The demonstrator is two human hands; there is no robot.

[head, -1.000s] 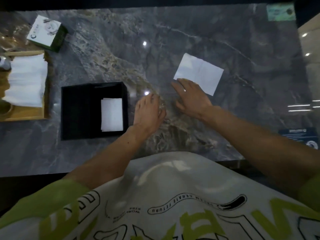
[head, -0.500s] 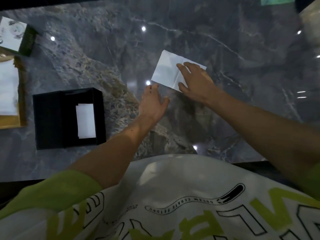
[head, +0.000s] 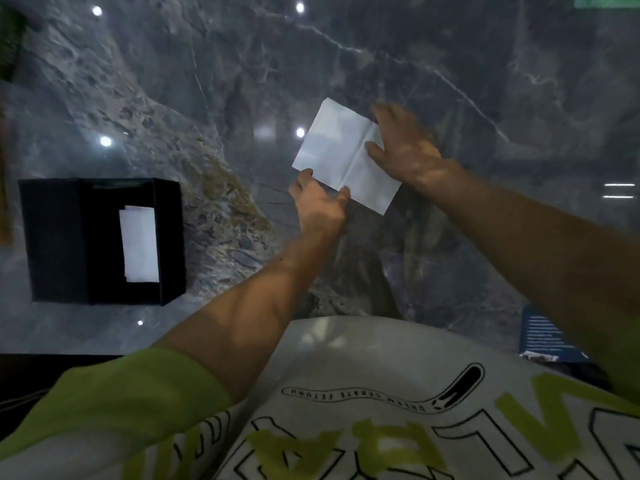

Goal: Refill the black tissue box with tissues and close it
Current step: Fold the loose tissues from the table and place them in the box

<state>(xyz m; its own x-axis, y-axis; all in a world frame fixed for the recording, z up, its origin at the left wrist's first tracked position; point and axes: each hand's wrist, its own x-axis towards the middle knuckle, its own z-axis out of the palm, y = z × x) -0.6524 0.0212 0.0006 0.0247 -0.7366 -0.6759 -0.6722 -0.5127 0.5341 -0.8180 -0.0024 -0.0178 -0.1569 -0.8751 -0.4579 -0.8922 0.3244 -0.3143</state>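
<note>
Head view, centre: the creased tissue (head: 332,147) lies on the worktop (head: 207,81); the left hand (head: 320,207) pinches its near edge, and the right hand (head: 405,150) presses flat, fingers spread, on its right side. It should fold best along the crease, edges matched, to fit the open black tissue box (head: 52,237) at left.

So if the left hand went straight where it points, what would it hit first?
The white tissue: the left hand is at its near edge, aimed across it, probably touching it already.
</note>
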